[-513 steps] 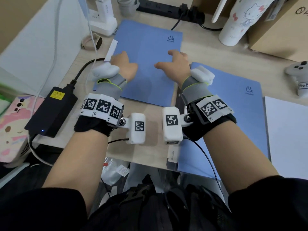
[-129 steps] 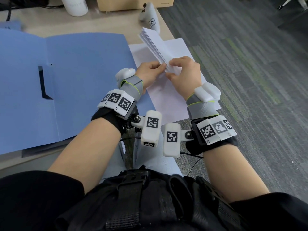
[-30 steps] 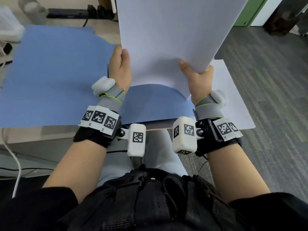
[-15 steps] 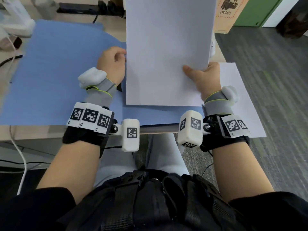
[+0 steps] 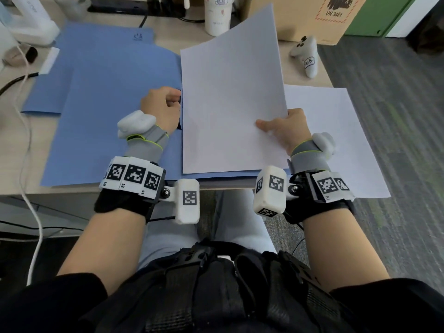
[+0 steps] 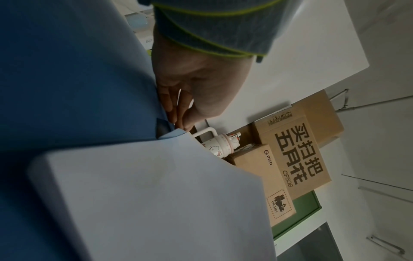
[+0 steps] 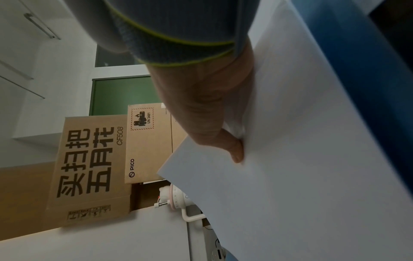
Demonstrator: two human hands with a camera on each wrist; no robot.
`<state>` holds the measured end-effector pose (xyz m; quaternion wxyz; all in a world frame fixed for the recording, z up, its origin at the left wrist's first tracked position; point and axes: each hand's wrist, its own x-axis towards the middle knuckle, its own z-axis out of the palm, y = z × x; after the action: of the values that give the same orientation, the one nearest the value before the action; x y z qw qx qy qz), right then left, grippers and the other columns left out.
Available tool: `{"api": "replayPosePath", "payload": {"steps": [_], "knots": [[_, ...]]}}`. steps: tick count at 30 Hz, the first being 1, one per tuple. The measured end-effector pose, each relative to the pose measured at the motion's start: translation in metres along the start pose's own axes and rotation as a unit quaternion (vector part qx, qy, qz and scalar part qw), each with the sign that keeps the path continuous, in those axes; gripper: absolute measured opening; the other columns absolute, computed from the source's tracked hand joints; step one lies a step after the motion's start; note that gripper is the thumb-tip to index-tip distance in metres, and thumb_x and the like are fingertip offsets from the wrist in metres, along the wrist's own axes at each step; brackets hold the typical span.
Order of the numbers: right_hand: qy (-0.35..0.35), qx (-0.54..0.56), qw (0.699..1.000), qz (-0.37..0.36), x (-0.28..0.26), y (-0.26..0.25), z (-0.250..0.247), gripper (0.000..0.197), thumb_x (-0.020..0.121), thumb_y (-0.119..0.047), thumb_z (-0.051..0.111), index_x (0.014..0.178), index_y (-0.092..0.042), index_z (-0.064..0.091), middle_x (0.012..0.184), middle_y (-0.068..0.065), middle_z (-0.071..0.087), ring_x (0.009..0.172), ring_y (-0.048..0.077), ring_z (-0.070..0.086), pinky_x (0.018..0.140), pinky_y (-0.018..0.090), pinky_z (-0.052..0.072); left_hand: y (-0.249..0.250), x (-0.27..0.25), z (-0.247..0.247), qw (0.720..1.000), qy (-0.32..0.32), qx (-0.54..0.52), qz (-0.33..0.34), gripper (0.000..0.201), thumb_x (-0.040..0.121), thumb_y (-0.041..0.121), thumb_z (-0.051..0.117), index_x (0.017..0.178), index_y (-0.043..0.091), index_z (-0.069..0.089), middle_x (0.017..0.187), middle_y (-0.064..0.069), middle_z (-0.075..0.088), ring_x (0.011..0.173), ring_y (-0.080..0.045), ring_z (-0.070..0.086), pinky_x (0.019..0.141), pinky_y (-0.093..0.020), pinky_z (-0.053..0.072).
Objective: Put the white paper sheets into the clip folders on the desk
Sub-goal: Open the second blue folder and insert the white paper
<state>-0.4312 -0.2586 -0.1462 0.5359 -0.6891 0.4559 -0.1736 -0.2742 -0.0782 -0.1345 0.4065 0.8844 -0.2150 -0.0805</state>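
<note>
An open blue clip folder (image 5: 108,121) lies flat on the desk. A stack of white paper sheets (image 5: 230,92) rests tilted on its right half, with the far end raised. My right hand (image 5: 271,121) pinches the stack's right edge, thumb on top; the right wrist view shows the thumb (image 7: 235,151) pressed on the paper (image 7: 312,141). My left hand (image 5: 176,97) sits at the folder's spine beside the stack's left edge. In the left wrist view its fingers (image 6: 176,113) curl onto the black clip (image 6: 163,129). A second, closed blue folder (image 5: 108,39) lies behind.
More loose white sheets (image 5: 336,131) lie at the desk's right end, overhanging its front edge. A white cup (image 5: 217,15), cardboard boxes (image 5: 310,15) and a white controller (image 5: 306,56) stand along the back. Cables and a white device (image 5: 28,22) are at the left.
The paper stack has come down from upright to lie on the folder's right half. My left hand has left the stack's edge and gone to the clip at the spine.
</note>
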Motion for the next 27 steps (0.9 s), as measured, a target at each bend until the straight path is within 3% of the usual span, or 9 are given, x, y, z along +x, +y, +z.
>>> {"api": "replayPosePath", "payload": {"steps": [3, 11, 13, 17, 19, 21, 23, 27], "knots": [[-0.007, -0.009, 1.0, 0.003, -0.002, -0.001, -0.001, 0.023, 0.068, -0.006, 0.08, 0.065, -0.009, 0.057, 0.068, 0.006, 0.056, 0.066, 0.021, 0.053, 0.066, 0.032, 0.047, -0.003, -0.003, 0.001, 1.0, -0.004, -0.019, 0.008, 0.036, 0.091, -0.001, 0.042, 0.12, 0.008, 0.061, 0.121, -0.009, 0.065, 0.112, -0.022, 0.061, 0.095, -0.018, 0.042], [-0.006, -0.027, 1.0, 0.008, 0.001, 0.002, -0.001, 0.026, 0.067, -0.01, 0.082, 0.076, -0.005, 0.057, 0.072, 0.004, 0.057, 0.063, 0.02, 0.053, 0.061, 0.027, 0.046, -0.012, -0.007, 0.001, 0.999, -0.019, -0.011, 0.025, 0.044, 0.088, -0.008, 0.038, 0.122, 0.01, 0.06, 0.123, -0.009, 0.064, 0.116, -0.023, 0.058, 0.097, -0.018, 0.04], [-0.001, -0.036, 0.999, 0.01, 0.003, 0.003, 0.001, 0.037, 0.063, -0.013, 0.084, 0.088, -0.001, 0.059, 0.08, 0.009, 0.06, 0.07, 0.022, 0.056, 0.066, 0.03, 0.048, -0.013, -0.007, 0.001, 0.999, -0.028, -0.006, 0.03, 0.045, 0.088, -0.009, 0.038, 0.123, 0.009, 0.06, 0.125, -0.01, 0.063, 0.117, -0.023, 0.057, 0.095, -0.014, 0.037], [0.01, -0.068, 0.998, 0.011, 0.003, 0.003, 0.007, 0.065, 0.044, -0.028, 0.084, 0.096, 0.002, 0.06, 0.09, 0.013, 0.065, 0.079, 0.027, 0.062, 0.07, 0.035, 0.054, -0.016, -0.007, 0.002, 0.998, -0.036, 0.024, 0.038, 0.044, 0.09, -0.007, 0.04, 0.124, 0.012, 0.06, 0.126, -0.011, 0.061, 0.115, -0.026, 0.055, 0.083, -0.006, 0.031], [0.014, -0.091, 0.996, 0.006, 0.001, 0.001, 0.007, 0.066, 0.048, -0.027, 0.087, 0.102, 0.002, 0.061, 0.091, 0.011, 0.065, 0.081, 0.027, 0.062, 0.064, 0.031, 0.053, -0.018, -0.007, 0.003, 0.997, -0.047, 0.05, 0.046, 0.043, 0.09, -0.006, 0.041, 0.123, 0.012, 0.061, 0.126, -0.012, 0.06, 0.112, -0.029, 0.055, 0.084, -0.009, 0.033], [0.02, -0.139, 0.99, -0.002, 0.001, 0.0, 0.005, 0.055, 0.057, -0.027, 0.087, 0.098, -0.003, 0.06, 0.09, 0.008, 0.06, 0.078, 0.024, 0.057, 0.056, 0.026, 0.043, -0.021, -0.006, 0.005, 0.993, -0.069, 0.071, 0.071, 0.046, 0.087, -0.01, 0.039, 0.121, 0.01, 0.062, 0.128, -0.012, 0.059, 0.114, -0.032, 0.053, 0.097, -0.02, 0.037], [0.029, -0.193, 0.981, -0.015, -0.001, -0.002, 0.005, 0.058, 0.059, -0.032, 0.087, 0.102, -0.005, 0.059, 0.096, 0.008, 0.059, 0.082, 0.024, 0.056, 0.063, 0.029, 0.044, -0.023, -0.006, 0.006, 0.986, -0.082, 0.105, 0.101, 0.051, 0.083, -0.013, 0.036, 0.122, 0.009, 0.062, 0.132, -0.009, 0.057, 0.123, -0.034, 0.045, 0.106, -0.033, 0.036], [0.034, -0.292, 0.955, -0.036, -0.009, -0.008, 0.01, 0.068, 0.061, -0.042, 0.083, 0.112, -0.007, 0.056, 0.109, 0.008, 0.06, 0.083, 0.026, 0.054, 0.065, 0.031, 0.041, -0.021, -0.013, 0.008, 0.972, -0.077, 0.195, 0.11, 0.05, 0.089, -0.004, 0.036, 0.129, 0.018, 0.056, 0.139, 0.004, 0.051, 0.133, -0.03, 0.029, 0.107, -0.036, 0.028]]}}
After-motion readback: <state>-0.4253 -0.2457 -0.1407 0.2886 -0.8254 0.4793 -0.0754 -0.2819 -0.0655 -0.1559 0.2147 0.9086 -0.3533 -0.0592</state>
